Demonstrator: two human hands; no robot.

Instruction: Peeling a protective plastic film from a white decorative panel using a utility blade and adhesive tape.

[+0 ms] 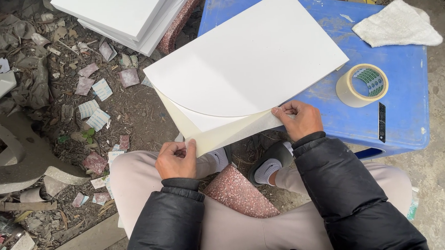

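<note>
A large white board lies tilted over the near edge of a blue plastic table. A cream backing sheet peels away from its underside along the near edge. My left hand pinches the lower left corner of that sheet. My right hand grips the sheet's right end, thumb on top. Both arms wear black padded sleeves, and my knees in light trousers sit below.
A roll of tape and a black cutter lie on the table's right part, with a white cloth at the back. A stack of white boards sits at upper left. Paper scraps litter the dirt.
</note>
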